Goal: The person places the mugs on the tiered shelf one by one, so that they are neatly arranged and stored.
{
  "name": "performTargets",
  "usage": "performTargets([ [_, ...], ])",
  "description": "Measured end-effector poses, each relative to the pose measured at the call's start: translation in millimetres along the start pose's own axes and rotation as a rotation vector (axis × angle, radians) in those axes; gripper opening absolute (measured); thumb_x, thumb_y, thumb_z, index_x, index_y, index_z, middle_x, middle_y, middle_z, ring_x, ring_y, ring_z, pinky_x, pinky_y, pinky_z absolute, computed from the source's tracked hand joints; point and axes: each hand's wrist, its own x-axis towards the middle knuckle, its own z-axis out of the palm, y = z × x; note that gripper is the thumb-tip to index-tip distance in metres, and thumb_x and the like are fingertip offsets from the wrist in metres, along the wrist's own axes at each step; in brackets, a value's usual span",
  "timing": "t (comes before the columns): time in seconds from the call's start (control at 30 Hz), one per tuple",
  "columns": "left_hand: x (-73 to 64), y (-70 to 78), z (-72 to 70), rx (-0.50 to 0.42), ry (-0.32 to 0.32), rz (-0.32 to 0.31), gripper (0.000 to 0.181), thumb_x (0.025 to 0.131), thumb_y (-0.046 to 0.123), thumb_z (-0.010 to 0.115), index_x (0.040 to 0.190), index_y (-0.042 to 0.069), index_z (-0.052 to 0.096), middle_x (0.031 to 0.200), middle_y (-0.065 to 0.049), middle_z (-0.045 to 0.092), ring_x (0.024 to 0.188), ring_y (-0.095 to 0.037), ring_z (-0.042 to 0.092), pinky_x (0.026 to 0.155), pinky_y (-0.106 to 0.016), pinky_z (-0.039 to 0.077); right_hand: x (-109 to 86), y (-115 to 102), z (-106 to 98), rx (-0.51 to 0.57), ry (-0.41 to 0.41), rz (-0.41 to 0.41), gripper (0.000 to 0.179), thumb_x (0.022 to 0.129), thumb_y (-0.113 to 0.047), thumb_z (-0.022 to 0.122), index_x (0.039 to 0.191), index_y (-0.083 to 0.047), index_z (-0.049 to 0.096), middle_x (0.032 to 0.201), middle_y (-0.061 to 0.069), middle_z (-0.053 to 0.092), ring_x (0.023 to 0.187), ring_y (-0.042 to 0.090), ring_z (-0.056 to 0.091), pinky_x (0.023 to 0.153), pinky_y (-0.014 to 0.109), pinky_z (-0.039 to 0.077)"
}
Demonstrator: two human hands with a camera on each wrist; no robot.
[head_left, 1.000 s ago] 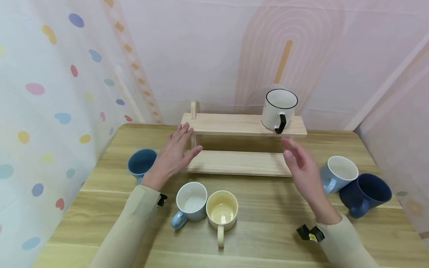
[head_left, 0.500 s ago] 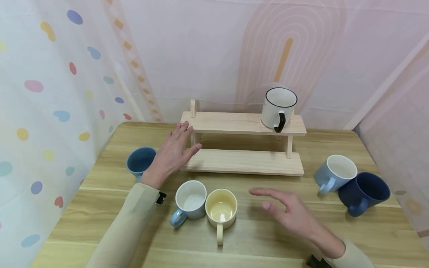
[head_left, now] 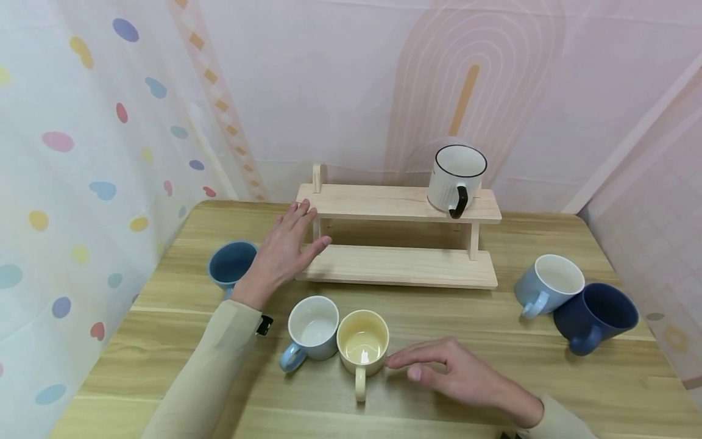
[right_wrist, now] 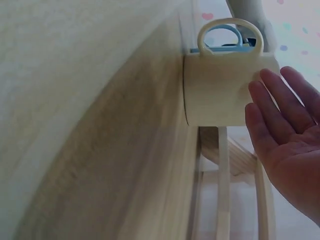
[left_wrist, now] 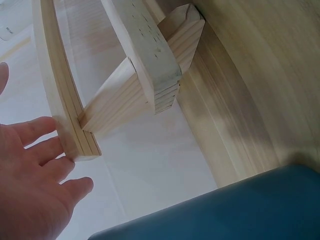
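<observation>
My left hand [head_left: 281, 251] rests with straight fingers on the left end of the two-tier wooden shelf [head_left: 378, 204]; the left wrist view shows its fingertips at the upper board's end. My right hand [head_left: 457, 373] holds its fingers extended by the right side of a yellow mug [head_left: 363, 350]. Whether the fingertips touch the mug I cannot tell. That mug stands upright, handle toward me. Close on its left is a light blue mug [head_left: 314, 329] with a white inside. A white mug [head_left: 456, 183] with black rim and handle stands on the upper tier's right end.
A blue mug [head_left: 227, 262] stands left of the shelf, partly behind my left hand. On the right, a pale blue mug [head_left: 540, 289] and a navy mug [head_left: 595, 320] sit close together on the wooden table [head_left: 164, 360]. Patterned curtains [head_left: 329, 91] hang behind and at the sides.
My right hand has come down and left from in front of the shelf's right end to the yellow mug's side. The left hand and all the mugs stay in place.
</observation>
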Motion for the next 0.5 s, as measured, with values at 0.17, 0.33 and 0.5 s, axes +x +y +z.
performTargets([
  [0.17, -0.3, -0.7, 0.8, -0.005, 0.005, 0.003, 0.085, 0.104, 0.065, 0.046, 0.159, 0.001, 0.036, 0.17, -0.016, 0.021, 0.159, -0.03, 0.01, 0.127, -0.055, 0.013, 3.9, 3, 6, 0.059, -0.092, 0.012, 0.028, 0.108, -0.016, 0.056, 0.128, -0.004, 0.073, 0.131, 0.002, 0.071, 0.125, 0.019, 0.065, 0.105, 0.035, 0.052],
  [0.33, -1.1, -1.5, 1.4, -0.005, 0.011, 0.013, 0.085, 0.104, 0.064, 0.046, 0.159, 0.001, 0.036, 0.17, -0.016, 0.021, 0.159, -0.03, 0.01, 0.126, -0.056, 0.016, 7.6, 5, 10, 0.101, -0.197, 0.051, 0.033, 0.11, -0.021, 0.054, 0.133, -0.003, 0.07, 0.137, 0.003, 0.067, 0.129, 0.017, 0.062, 0.108, 0.034, 0.049],
  [0.5, -0.7, -2.7, 2.0, -0.01, 0.015, 0.019, 0.085, 0.103, 0.064, 0.047, 0.159, 0.001, 0.036, 0.17, -0.016, 0.021, 0.159, -0.03, 0.01, 0.126, -0.056, 0.015, 11.7, 9, 15, 0.125, -0.298, 0.114, 0.035, 0.11, -0.022, 0.053, 0.14, -0.009, 0.066, 0.14, -0.001, 0.064, 0.134, 0.014, 0.056, 0.111, 0.031, 0.045],
])
